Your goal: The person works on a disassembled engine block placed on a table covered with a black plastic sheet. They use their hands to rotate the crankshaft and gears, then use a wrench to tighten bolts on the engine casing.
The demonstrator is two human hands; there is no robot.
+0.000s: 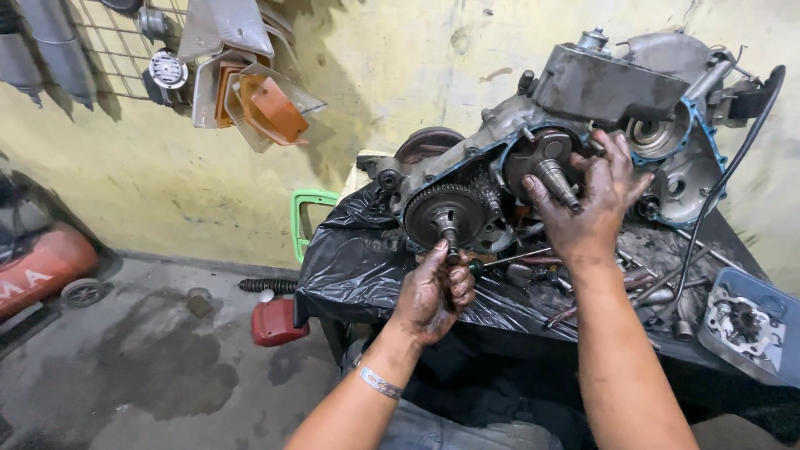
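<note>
An opened, greasy engine case (583, 92) lies on a table draped in black plastic (350, 267). My left hand (433, 292) pinches the end of the shaft at the centre of a large toothed gear (427, 208) on the case's left side. My right hand (593, 204), black with grease, is wrapped around the crankshaft stub (557, 182) sticking out of the round crank web (533, 152). A blue gasket line runs along the case edge (704, 137). A silver bracelet sits on my left wrist.
Loose tools and rods lie on the table right of my hands (658, 283). A grey tray with a metal part (746, 327) sits at far right. A black cable (717, 200) hangs down. Red container (275, 323), green frame (307, 218) and a red compressor (37, 267) stand on the floor left.
</note>
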